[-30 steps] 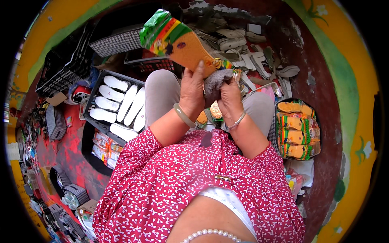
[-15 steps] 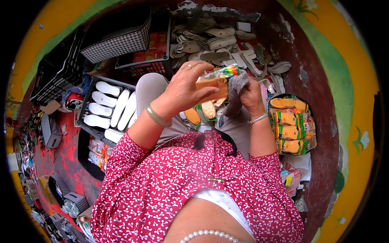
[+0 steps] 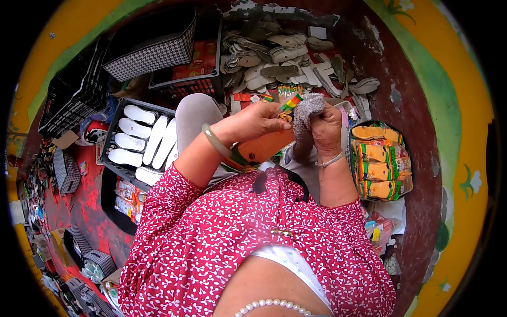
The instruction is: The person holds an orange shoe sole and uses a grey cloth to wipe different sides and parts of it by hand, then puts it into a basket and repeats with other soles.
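On red floor (image 3: 79,206) by yellow wall (image 3: 465,105) | left hand (image 3: 253,122) grips orange insole (image 3: 261,148) | right hand (image 3: 326,129) clutches grey cloth (image 3: 305,108)

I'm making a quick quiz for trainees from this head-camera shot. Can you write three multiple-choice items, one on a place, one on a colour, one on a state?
1. Where is the black crate of white insoles?
A. On the person's left
B. On the person's right
C. On the person's lap

2. What colour is the cloth in the right hand?
A. Blue
B. Grey
C. Yellow

3. How does the left hand stand to the orange insole?
A. Clear of it
B. Flat on top
C. Gripping it

Key: 1 A, the crate lies left of the knee. 2 B, the bunched cloth looks grey. 3 C, the hand's fingers close round the insole's upper end.
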The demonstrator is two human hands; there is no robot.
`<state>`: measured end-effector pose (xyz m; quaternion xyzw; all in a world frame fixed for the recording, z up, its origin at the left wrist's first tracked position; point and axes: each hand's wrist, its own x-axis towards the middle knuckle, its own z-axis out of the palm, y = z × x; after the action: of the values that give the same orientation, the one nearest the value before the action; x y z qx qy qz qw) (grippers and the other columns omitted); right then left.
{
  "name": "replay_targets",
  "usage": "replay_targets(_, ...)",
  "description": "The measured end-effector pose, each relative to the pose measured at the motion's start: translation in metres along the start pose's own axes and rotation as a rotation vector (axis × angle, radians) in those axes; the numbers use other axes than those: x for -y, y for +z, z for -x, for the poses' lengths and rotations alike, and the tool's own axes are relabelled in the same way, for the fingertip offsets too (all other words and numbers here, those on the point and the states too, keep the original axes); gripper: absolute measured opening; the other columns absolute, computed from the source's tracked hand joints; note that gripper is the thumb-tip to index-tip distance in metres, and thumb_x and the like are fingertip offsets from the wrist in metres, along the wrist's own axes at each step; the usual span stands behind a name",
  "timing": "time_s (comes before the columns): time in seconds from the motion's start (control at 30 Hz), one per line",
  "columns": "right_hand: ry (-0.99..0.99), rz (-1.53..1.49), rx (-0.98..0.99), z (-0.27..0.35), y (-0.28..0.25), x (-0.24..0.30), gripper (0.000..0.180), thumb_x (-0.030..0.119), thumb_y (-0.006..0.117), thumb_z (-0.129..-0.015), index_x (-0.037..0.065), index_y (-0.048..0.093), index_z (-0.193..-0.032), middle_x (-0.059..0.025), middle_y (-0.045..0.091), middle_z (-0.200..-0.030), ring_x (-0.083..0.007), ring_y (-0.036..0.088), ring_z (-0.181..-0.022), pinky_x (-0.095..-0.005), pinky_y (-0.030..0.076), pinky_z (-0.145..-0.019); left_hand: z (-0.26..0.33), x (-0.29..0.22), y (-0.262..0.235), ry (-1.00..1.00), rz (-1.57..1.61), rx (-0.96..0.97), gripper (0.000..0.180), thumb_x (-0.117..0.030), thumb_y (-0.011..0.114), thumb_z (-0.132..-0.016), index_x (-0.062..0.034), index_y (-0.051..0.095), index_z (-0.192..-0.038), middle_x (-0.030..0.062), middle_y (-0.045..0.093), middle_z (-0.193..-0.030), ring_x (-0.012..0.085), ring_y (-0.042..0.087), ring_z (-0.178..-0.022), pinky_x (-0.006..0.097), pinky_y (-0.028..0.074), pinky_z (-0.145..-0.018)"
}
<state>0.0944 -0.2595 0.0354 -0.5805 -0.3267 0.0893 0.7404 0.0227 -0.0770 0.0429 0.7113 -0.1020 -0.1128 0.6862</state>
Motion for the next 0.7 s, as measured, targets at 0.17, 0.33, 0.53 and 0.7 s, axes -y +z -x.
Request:
replay_targets(0.17,0.072,-0.28,-0.177,0.006,0.016,0.002,0.009,0.004,0.06,-0.083,0.0,0.065,-0.09,-0.0046,0.065,-0.081,-0.0094,0.06,-0.072,-0.0248,0.049,-0.066,0.003,-0.004,-0.006,-0.099,-0.236,-0.026,0.023,-0.021,0.064,-0.085,0.0012,0.061,-0.092,-0.0007,0.059,-0.076,0.0061,0.05,-0.072,0.025,0.043,-0.065)
replay_targets(0.33,0.159,-0.493,-0.341,-0.018,-0.032,0.0,0.025,0.018,0.065,-0.081,0.0,0.063,-0.097,-0.0098,0.066,-0.083,-0.0176,0.063,-0.073,-0.0297,0.052,-0.07,0.018,0.002,-0.016,-0.066,0.012,-0.111,0.02,-0.016,0.064,-0.085,0.0033,0.064,-0.091,-0.0026,0.061,-0.078,0.0027,0.051,-0.072,0.019,0.042,-0.064)
replay_targets(0.53,0.192,-0.522,-0.027,-0.016,-0.051,-0.001,0.043,0.034,0.062,-0.083,0.0,0.057,-0.108,-0.0127,0.063,-0.101,-0.023,0.061,-0.093,-0.0347,0.049,-0.087,0.033,-0.004,-0.024,0.014,0.552,-0.242,0.015,-0.01,0.064,-0.083,0.0041,0.063,-0.089,0.0034,0.062,-0.08,0.0092,0.058,-0.073,0.022,0.046,-0.066)
replay_targets(0.7,0.195,-0.417,-0.027,-0.007,-0.027,-0.029,0.045,0.027,0.063,-0.084,0.0,0.052,-0.118,-0.0114,0.058,-0.114,-0.0213,0.056,-0.105,-0.0346,0.044,-0.093,0.03,-0.007,-0.02,0.066,0.501,-0.245,0.014,-0.009,0.063,-0.083,0.0035,0.062,-0.09,0.006,0.063,-0.086,0.0112,0.06,-0.078,0.023,0.047,-0.069)
